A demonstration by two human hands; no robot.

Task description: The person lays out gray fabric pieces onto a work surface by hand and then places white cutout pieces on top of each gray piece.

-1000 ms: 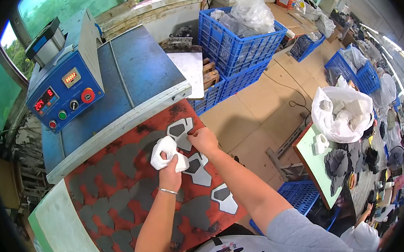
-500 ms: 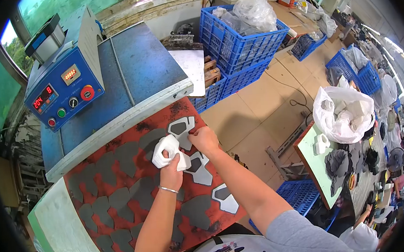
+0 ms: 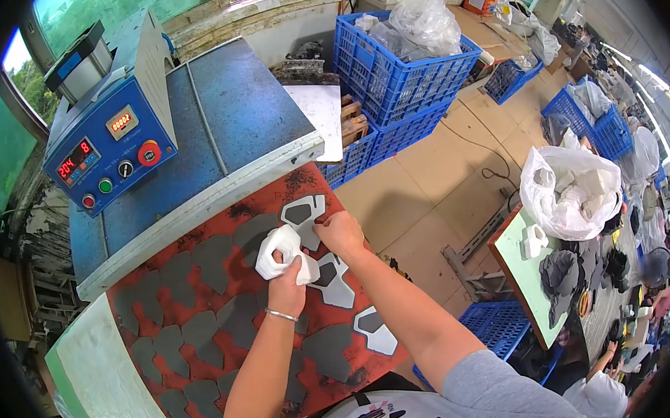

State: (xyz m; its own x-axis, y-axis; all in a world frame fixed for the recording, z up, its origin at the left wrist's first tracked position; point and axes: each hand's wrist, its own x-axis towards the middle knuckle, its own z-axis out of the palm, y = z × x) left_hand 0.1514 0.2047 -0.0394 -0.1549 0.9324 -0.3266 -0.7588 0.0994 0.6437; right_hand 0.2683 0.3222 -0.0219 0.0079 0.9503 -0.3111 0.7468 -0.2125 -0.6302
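On the red board (image 3: 213, 299) lie several dark grey pieces (image 3: 200, 332) in rows. My left hand (image 3: 285, 290) is closed round a stack of white cutouts (image 3: 277, 253), held above the board. At the board's right side my right hand (image 3: 340, 234) has its fingertips pinched at the edge of a white cutout (image 3: 302, 220), which lies over a grey piece. Two more white cutouts, one in the middle (image 3: 336, 290) and one lower down (image 3: 376, 332), rest on grey pieces nearer to me.
A blue press machine (image 3: 113, 151) with a lit panel stands beyond the board. Blue crates (image 3: 403, 72) are stacked behind. At the right, a white bag (image 3: 571, 192) of white pieces sits by a green board (image 3: 530, 273). A person in a white top (image 3: 597, 396) is at lower right.
The view has shifted very slightly. Both hands keep nearly the same places over the board, with the stack still in my left hand.
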